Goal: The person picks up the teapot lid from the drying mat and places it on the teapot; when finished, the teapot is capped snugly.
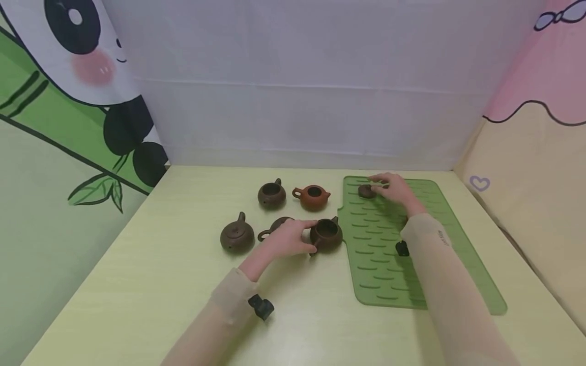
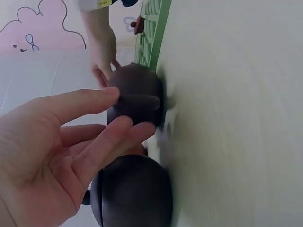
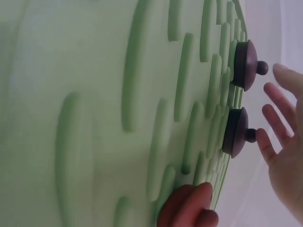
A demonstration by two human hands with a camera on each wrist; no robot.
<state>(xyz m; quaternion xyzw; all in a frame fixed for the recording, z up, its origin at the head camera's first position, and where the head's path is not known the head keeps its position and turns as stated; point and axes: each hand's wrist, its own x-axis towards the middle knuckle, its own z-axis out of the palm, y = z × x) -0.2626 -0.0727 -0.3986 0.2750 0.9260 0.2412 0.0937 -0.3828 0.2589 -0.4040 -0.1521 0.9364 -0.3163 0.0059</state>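
Observation:
In the head view my left hand point(image 1: 289, 238) reaches to a dark brown teapot point(image 1: 330, 243) whose top is uncovered. Thumb and fingers are spread apart at its near side, around a stubby part that juts toward the hand point(image 2: 57, 142) in the left wrist view. Over the green mat point(image 1: 375, 264), my right hand point(image 1: 394, 189) hovers with loosely bent fingers by a dark teapot lid point(image 1: 366, 191). The right wrist view has two dark knobbed lids, one upper point(image 3: 245, 65) and one lower point(image 3: 235, 133), with the fingertips just off their knobs. A reddish lid point(image 3: 187, 208) lies nearer that camera.
A lidded dark teapot point(image 1: 237, 236) stands at the left. Behind are an uncovered dark teapot point(image 1: 271, 196) and an uncovered reddish teapot point(image 1: 313, 202). Another teapot point(image 1: 280, 222) is partly covered by my left hand. A white cloth backdrop point(image 1: 311, 122) rises past the table's far edge.

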